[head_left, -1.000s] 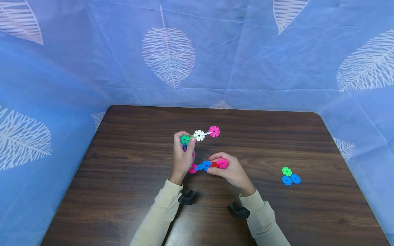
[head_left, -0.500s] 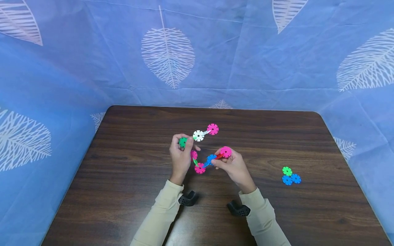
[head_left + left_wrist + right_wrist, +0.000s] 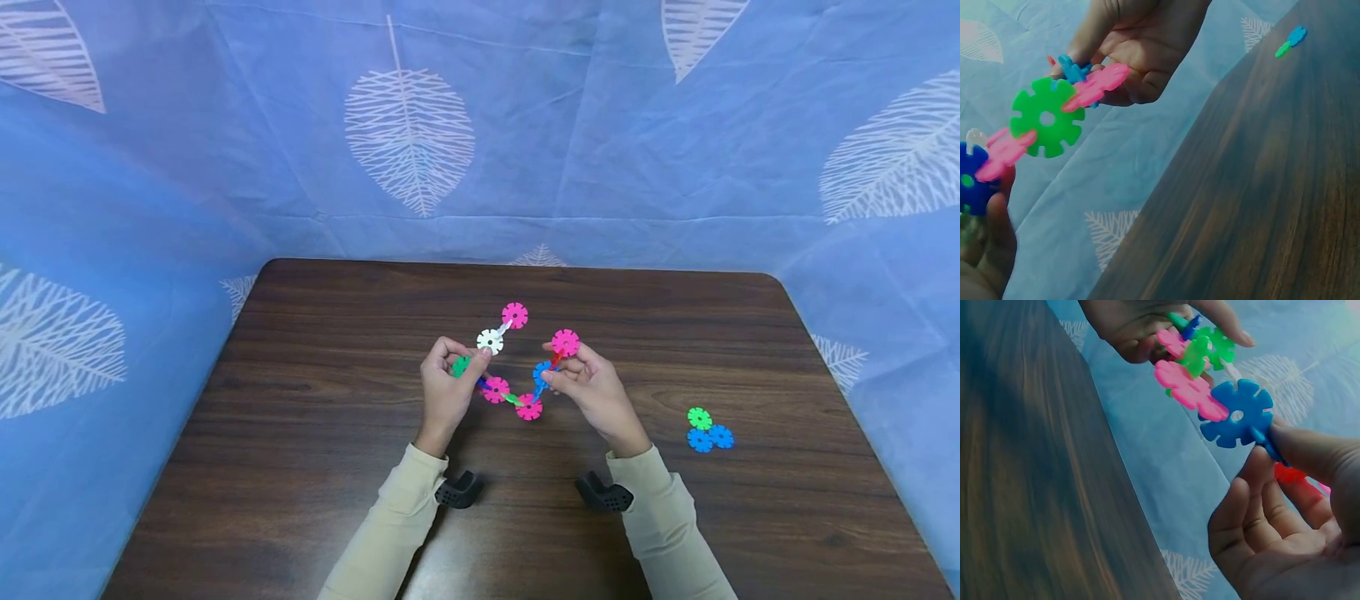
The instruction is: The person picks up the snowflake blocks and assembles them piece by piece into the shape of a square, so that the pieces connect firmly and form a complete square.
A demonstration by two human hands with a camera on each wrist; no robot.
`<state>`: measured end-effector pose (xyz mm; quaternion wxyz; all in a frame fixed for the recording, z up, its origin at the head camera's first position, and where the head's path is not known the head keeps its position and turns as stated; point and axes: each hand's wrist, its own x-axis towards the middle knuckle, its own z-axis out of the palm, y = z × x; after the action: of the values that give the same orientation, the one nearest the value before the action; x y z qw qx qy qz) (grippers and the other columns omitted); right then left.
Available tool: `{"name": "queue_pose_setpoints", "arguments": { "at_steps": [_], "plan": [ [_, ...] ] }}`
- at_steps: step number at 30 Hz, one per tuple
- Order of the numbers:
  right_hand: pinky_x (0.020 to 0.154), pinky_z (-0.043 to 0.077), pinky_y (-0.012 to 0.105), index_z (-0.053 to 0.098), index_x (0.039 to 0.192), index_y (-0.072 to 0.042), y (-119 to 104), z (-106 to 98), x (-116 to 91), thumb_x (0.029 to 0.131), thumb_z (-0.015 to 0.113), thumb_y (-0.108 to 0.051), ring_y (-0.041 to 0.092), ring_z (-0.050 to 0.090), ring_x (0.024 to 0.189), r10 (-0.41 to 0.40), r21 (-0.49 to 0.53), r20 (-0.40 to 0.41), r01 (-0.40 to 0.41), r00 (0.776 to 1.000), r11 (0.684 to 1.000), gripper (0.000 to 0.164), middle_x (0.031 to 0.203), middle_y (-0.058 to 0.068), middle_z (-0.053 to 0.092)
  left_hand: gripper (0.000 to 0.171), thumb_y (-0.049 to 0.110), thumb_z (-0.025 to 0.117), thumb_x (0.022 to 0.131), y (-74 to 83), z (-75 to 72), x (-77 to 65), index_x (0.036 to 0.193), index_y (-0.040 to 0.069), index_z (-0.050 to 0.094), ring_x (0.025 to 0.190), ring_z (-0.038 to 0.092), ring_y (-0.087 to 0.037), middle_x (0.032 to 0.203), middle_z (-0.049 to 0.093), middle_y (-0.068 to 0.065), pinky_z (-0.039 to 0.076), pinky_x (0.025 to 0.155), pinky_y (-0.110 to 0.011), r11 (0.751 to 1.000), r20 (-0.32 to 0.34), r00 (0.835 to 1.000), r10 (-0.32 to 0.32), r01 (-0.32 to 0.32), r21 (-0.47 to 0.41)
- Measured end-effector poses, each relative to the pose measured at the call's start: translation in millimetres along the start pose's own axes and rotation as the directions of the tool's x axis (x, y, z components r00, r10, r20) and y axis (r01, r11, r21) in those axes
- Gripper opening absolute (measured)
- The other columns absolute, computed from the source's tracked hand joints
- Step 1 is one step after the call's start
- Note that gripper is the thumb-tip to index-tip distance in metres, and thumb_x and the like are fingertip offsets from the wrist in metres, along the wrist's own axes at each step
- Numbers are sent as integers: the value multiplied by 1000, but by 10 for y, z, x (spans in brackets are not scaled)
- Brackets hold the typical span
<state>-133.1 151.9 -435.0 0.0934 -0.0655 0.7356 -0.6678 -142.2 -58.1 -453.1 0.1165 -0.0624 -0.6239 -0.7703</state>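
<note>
Both hands hold one curved chain of slotted, flower-shaped snowflake discs above the table. My left hand pinches its left part near a green disc. From there a white disc and a pink end disc reach away. My right hand pinches the right part at a blue disc, with a red piece and another pink end disc beyond. Between the hands hang a pink disc and a light green disc. A dark blue disc sits by my left fingers, which partly cover the chain.
A small cluster of one light green disc and two blue discs lies on the right of the dark wooden table. Behind the table hangs a blue cloth with white leaf prints. Each wrist wears a black camera.
My right hand has moved right and away from me, lifting its end of the chain. The chain has opened into a wider U shape. My left hand has shifted slightly; the loose cluster stays put.
</note>
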Motion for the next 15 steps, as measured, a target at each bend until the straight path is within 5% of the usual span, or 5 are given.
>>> {"name": "queue_pose_setpoints", "arguments": {
  "at_steps": [6,15],
  "plan": [
    [77,53,25,49,132,-3,-38,-108,21,89,66,-17,6,62,81,8,-88,62,-3,998,996,48,88,-6,66,35,-4,58,89,-5,-26,25,120,-9,43,54,61,-9,82,61,-30,50,53,-21,995,143,985,-96,96,6],
    [77,55,25,49,131,3,-66,-182,40,89,66,-13,7,64,78,17,-144,152,5,988,990,48,89,-1,65,47,-7,50,83,41,-46,33,130,-5,49,56,62,-10,88,65,-15,48,63,-20,945,236,917,-320,292,147]
  ]
}}
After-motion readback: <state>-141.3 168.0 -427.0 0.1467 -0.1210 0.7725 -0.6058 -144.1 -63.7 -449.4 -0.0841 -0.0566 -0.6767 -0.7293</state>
